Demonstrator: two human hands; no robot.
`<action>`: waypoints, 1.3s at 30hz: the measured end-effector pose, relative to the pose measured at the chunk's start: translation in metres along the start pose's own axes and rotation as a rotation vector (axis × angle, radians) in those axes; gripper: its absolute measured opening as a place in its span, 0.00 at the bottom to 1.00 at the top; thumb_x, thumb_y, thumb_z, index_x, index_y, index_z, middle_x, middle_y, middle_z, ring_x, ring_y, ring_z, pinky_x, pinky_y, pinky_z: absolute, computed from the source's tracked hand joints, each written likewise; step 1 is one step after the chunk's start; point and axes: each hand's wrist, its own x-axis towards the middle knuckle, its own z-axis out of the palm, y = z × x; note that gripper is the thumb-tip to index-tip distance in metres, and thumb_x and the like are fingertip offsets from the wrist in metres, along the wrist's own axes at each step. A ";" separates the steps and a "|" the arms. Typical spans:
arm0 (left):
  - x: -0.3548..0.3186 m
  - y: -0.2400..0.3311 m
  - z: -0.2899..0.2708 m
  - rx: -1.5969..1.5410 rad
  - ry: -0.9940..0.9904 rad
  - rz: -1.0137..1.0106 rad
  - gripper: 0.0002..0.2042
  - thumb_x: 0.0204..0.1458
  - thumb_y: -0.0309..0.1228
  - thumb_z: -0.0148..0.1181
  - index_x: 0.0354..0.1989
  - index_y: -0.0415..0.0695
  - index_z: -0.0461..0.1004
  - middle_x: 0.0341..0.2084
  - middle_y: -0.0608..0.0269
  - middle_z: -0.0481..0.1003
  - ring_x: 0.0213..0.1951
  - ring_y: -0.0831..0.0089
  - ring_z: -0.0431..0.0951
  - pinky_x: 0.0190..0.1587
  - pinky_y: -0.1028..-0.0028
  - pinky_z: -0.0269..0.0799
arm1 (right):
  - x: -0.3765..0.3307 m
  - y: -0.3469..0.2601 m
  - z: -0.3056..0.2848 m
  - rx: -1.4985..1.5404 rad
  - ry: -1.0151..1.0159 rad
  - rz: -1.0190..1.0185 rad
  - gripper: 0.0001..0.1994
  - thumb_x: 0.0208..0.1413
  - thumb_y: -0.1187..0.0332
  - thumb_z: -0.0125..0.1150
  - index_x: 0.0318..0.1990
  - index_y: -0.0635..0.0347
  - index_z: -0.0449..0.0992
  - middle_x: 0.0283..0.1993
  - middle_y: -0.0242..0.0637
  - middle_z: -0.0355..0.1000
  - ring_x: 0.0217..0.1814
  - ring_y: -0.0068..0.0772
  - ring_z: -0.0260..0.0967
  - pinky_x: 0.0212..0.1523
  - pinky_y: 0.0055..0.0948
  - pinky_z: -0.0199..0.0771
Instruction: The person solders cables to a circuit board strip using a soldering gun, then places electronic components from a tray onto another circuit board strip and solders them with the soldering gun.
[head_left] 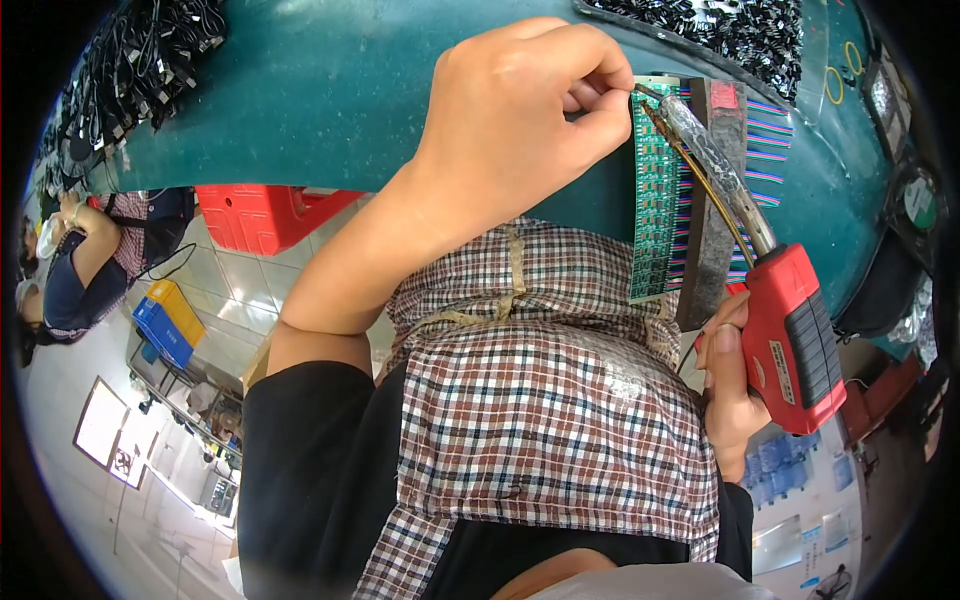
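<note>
Closely worked at a green bench, a slim circuit board [655, 200] stands lengthwise at the near edge, right of centre, its glossy green face dotted with rows of tiny parts. Thin striped wires [768, 155], in pink, blue and black, fan out from its right side, passing a long, worn grey-brown bar [722, 160] with a reddish patch near its far end.

The person's left hand [530, 110] reaches over from the left, fingers curled, with thumb and forefinger pinched together at the board's far end; whether anything sits between them is too small to tell. The right hand [732, 385] is closed around the handle of a soldering gun [795, 340], red plastic with a ribbed black panel. Its long barrel is wrapped in crinkled, silvery material, a thin brassy tube runs alongside, and the tip meets the board's far end, just beside the left fingertips.

The smooth teal benchtop [310, 100] is speckled with marks. At its far side lies a shallow dark tray [650, 32] of small, shiny black pieces; to the left, a tangled heap of black cables [150, 65]. Below, a checked woven apron [560, 430] covers the lap. Beyond are a red plastic stool [240, 220], a blue-and-yellow box [168, 325], pale floor tiles [235, 275] and another seated person [95, 260].
</note>
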 end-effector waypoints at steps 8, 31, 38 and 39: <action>0.008 0.006 -0.008 0.054 -0.004 0.049 0.04 0.43 0.25 0.68 0.26 0.44 0.78 0.20 0.65 0.77 0.24 0.72 0.82 0.26 0.75 0.75 | -0.004 0.005 -0.005 -0.044 -0.002 -0.056 0.05 0.58 0.77 0.56 0.40 0.67 0.70 0.33 0.39 0.69 0.19 0.17 0.56 0.24 0.23 0.63; 0.019 -0.024 0.000 -0.032 0.129 0.625 0.04 0.48 0.20 0.66 0.31 0.38 0.78 0.25 0.60 0.77 0.25 0.76 0.82 0.28 0.79 0.77 | -0.003 0.003 -0.002 -0.085 -0.001 0.003 0.04 0.58 0.78 0.56 0.38 0.64 0.68 0.31 0.37 0.66 0.21 0.18 0.56 0.23 0.21 0.60; 0.019 -0.023 0.000 -0.023 0.132 0.615 0.04 0.48 0.21 0.66 0.31 0.38 0.78 0.25 0.60 0.77 0.25 0.76 0.82 0.28 0.79 0.77 | -0.004 -0.002 -0.001 -0.040 0.059 0.024 0.03 0.58 0.78 0.55 0.37 0.64 0.69 0.30 0.37 0.66 0.21 0.18 0.57 0.24 0.22 0.61; 0.019 -0.023 0.000 -0.021 0.137 0.616 0.04 0.48 0.21 0.66 0.31 0.38 0.78 0.24 0.60 0.77 0.24 0.76 0.82 0.28 0.79 0.77 | -0.005 -0.004 -0.001 -0.073 0.061 0.028 0.03 0.58 0.78 0.55 0.37 0.64 0.68 0.30 0.37 0.66 0.21 0.19 0.56 0.24 0.23 0.60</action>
